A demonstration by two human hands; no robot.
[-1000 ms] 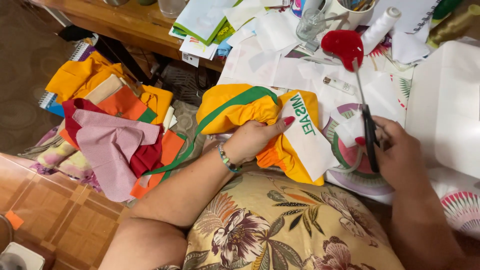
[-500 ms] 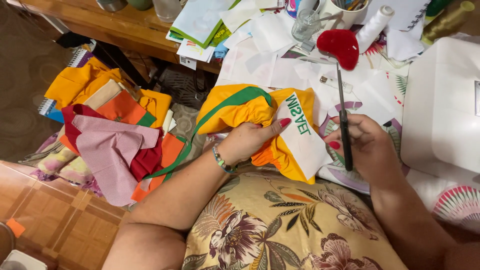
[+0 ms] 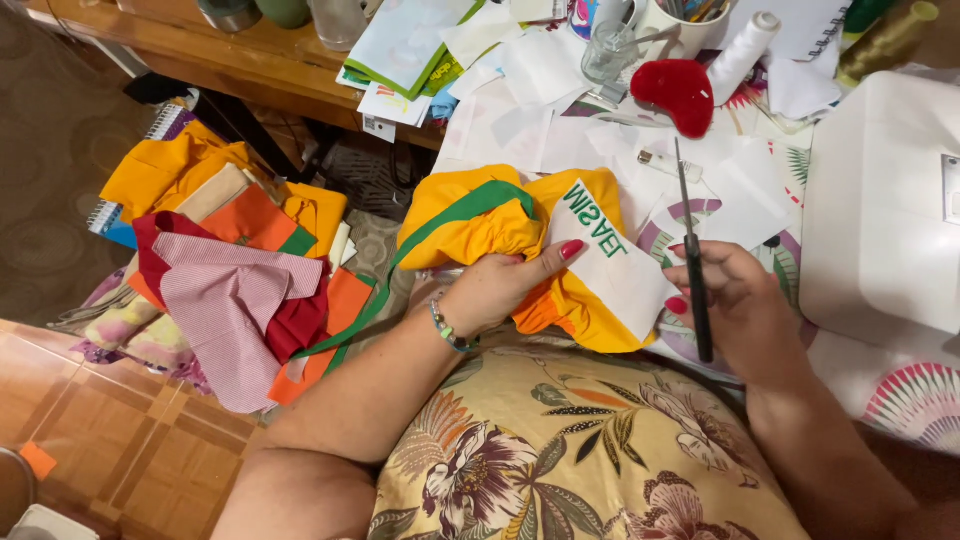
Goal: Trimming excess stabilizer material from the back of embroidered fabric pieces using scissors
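My left hand [image 3: 500, 285] presses down on a bunched yellow garment [image 3: 470, 225] with a green band and a white lettered patch [image 3: 615, 265], lying at the table edge above my lap. My right hand [image 3: 740, 305] grips a pair of dark scissors [image 3: 692, 255], blades shut and pointing away from me, just right of the white patch. The scissor tips hover over white paper pieces [image 3: 730, 195].
A white sewing machine [image 3: 885, 200] stands at the right. A red pincushion [image 3: 680, 92], a white thread spool [image 3: 740, 50], a glass [image 3: 608, 52] and papers crowd the table behind. A pile of orange, pink and red fabrics [image 3: 225, 280] lies at the left over the tiled floor.
My right hand with the scissors has shifted left, toward the garment, and the blades now point straight away. My left hand has stayed on the yellow garment.
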